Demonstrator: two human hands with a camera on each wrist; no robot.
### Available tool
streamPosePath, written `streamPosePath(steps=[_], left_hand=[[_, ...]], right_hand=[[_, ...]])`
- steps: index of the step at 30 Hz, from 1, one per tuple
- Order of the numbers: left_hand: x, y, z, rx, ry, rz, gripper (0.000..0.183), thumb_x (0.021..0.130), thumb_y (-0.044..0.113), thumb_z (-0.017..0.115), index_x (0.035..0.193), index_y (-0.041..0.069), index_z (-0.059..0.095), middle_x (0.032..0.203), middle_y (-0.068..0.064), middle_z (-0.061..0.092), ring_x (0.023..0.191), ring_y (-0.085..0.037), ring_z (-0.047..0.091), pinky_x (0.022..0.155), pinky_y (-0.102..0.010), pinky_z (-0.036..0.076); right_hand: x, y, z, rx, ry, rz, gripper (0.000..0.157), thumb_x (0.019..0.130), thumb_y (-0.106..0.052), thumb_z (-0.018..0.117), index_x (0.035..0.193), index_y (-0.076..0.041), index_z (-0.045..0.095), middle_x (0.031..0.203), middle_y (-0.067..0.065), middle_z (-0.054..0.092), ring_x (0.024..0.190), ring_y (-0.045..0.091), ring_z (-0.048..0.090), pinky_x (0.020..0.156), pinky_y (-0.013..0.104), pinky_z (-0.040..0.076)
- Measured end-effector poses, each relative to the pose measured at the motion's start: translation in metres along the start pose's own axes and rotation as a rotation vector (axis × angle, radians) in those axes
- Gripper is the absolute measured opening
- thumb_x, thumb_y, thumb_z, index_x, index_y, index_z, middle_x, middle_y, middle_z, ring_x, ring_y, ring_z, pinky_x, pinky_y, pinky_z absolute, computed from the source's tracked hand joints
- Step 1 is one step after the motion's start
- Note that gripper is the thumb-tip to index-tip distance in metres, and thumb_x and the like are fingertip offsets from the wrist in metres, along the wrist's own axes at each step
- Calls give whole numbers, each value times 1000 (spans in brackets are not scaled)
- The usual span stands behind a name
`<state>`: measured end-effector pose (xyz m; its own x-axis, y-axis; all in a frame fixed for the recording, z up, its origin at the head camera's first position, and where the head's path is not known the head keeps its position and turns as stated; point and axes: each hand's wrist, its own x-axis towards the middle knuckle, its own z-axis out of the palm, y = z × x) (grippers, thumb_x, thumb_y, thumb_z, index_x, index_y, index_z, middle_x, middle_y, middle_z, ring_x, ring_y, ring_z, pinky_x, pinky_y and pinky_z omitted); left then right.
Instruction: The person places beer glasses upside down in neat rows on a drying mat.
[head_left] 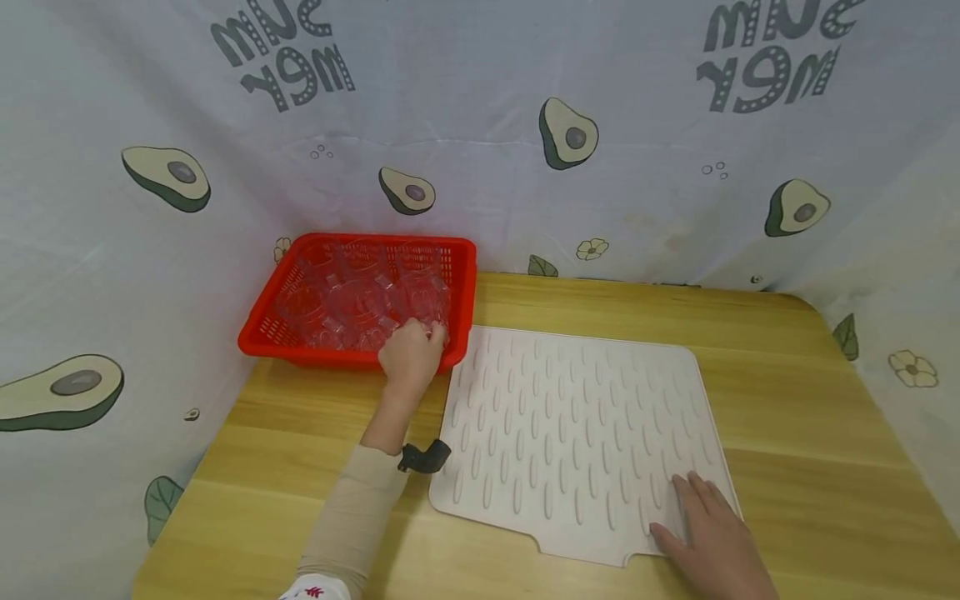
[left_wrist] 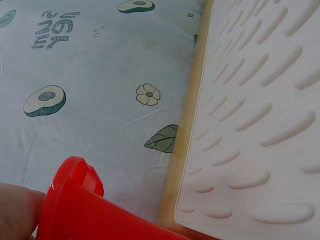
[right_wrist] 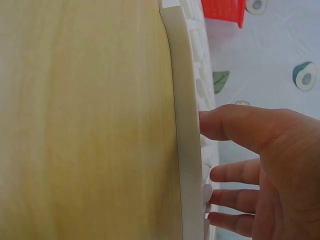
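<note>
The clear cups (head_left: 360, 300) stand crowded in the red basket (head_left: 345, 359), beyond the far left corner of the white ridged board (head_left: 570, 417); they look likely to catch on one another, since their sides nearly meet, so lifting one could drag or topple its neighbour. The left hand (head_left: 411, 357) reaches over the basket rim nearest the board with bent fingers; I cannot tell whether they pinch a cup (the wrist view shows mostly red rim). If the grip is only shallow, smooth clear walls could slip and fall between basket and board. A cup raised too little might also knock that rim and tip the basket toward the board. The right hand (head_left: 708, 537) rests at the board's near right corner, its fingers spread and thumb apart; leaning harder there could skid the board across the worktop (head_left: 810, 467).
</note>
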<state>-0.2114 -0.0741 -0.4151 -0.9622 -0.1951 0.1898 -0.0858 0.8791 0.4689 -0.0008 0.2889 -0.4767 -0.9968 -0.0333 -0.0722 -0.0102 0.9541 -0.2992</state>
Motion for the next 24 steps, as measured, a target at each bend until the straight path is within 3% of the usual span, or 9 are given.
streamPosePath(steps=[6,15,24], left_hand=[[0,0,-6,-9,6,-6,35,94,31,58,77,0,64,75,-16,68,68,-33,64,69,-47,57],[-1,-2,-14,-26,7,68,37,98,28,52,73,2,57,57,-11,56,55,-31,59,56,-42,55],[-6,-2,-28,-106,68,54,38,100,27,46,91,-5,61,60,-14,57,57,-35,60,56,-44,54]], right_hand=[[-1,0,0,5,11,-8,74,83,-33,74,129,16,45,134,43,38,123,58,35,93,71,34],[-2,1,-3,3,5,-4,74,82,-33,74,129,17,45,135,43,37,123,58,35,93,71,34],[-4,0,-3,7,32,-20,72,81,-31,75,127,16,48,134,42,40,123,58,37,94,68,36]])
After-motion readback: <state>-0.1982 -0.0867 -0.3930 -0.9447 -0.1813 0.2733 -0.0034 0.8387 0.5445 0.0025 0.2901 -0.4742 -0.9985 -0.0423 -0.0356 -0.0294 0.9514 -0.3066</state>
